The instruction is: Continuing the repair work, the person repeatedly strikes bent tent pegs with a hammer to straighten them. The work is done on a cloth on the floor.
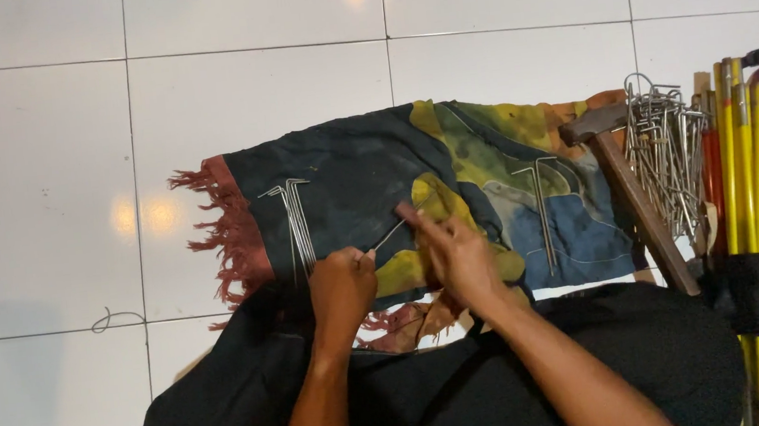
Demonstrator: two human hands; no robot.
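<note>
Head view: the left hand [342, 287] is gripping a thin metal peg [390, 235] in a fist while the right hand [455, 250] is pinching its other end, over the patterned cloth [365, 167] lying on the tiled floor [38, 183].

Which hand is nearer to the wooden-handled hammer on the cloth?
Right hand is nearer, left of the hammer; left hand is farther left.
</note>
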